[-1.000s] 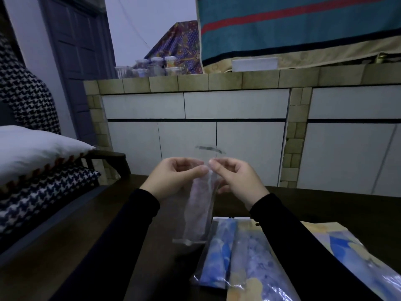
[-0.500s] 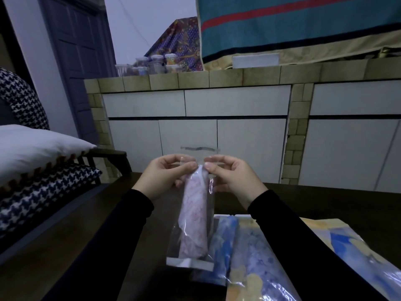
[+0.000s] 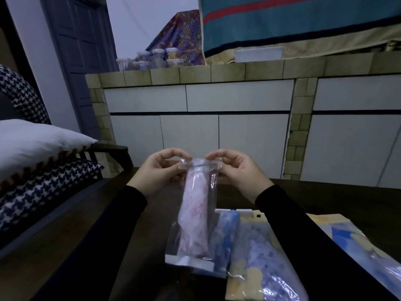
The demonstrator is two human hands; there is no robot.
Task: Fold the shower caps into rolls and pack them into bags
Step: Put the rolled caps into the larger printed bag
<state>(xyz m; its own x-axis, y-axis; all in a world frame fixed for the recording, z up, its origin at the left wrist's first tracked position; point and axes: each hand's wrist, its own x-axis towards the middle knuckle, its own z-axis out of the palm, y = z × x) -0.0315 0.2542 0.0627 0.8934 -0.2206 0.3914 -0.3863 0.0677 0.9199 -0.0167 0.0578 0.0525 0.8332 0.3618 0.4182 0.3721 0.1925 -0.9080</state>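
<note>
Two hands hold a clear plastic bag (image 3: 196, 216) upright above a dark table (image 3: 325, 200) — inside it stands a rolled pink shower cap (image 3: 195, 213). The left hand (image 3: 158, 172) and right hand (image 3: 236, 170) each pinch a top corner of the bag, fingers curled. Just right of the bag, packed blue rolls (image 3: 225, 233) lie on the table.

A single wide-angle head-worn view looks forward and slightly down from close above the dark surface (image 3: 314, 196), whose near part fills the lower frame. Tiled cabinets (image 3: 238, 127) cross mid-frame, facing the camera; a cushioned chair (image 3: 32, 166) sits at left edge.
</note>
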